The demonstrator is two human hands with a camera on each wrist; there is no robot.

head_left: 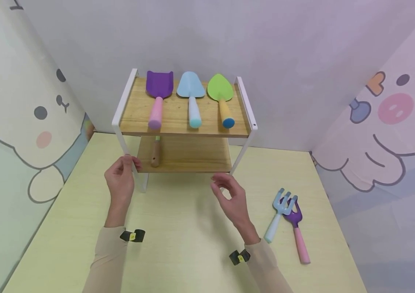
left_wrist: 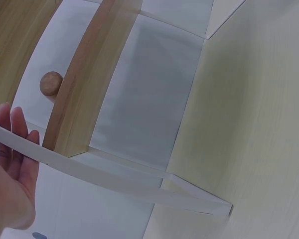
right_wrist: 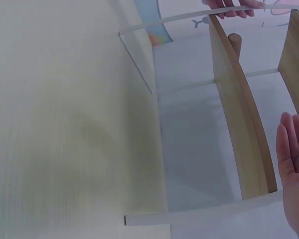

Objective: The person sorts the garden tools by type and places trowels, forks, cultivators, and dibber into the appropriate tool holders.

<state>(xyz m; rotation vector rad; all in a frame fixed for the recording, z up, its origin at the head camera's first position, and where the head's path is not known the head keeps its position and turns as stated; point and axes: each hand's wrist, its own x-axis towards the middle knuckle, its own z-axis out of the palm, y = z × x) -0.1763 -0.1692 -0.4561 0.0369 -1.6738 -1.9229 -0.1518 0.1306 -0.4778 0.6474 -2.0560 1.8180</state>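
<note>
A two-tier wooden shelf (head_left: 185,152) with a white frame stands at the back of the table. My left hand (head_left: 120,177) grips its left front post (left_wrist: 84,169), fingers behind it. Beside the right front post my right hand (head_left: 232,197) is held with loosely bent fingers and nothing in it. The upper board carries a purple scoop (head_left: 159,84) with a pink handle, a light blue trowel (head_left: 191,86) and a green trowel (head_left: 220,87) with a yellow handle. On the lower board lies a tool with a brown handle (head_left: 156,154); its head is hidden under the upper board.
On the table's right side a light blue hand fork (head_left: 275,221) partly overlaps a purple hand fork (head_left: 300,240) with a pink handle. Walls with cartoon prints (head_left: 394,108) stand close around the pale table (head_left: 178,244).
</note>
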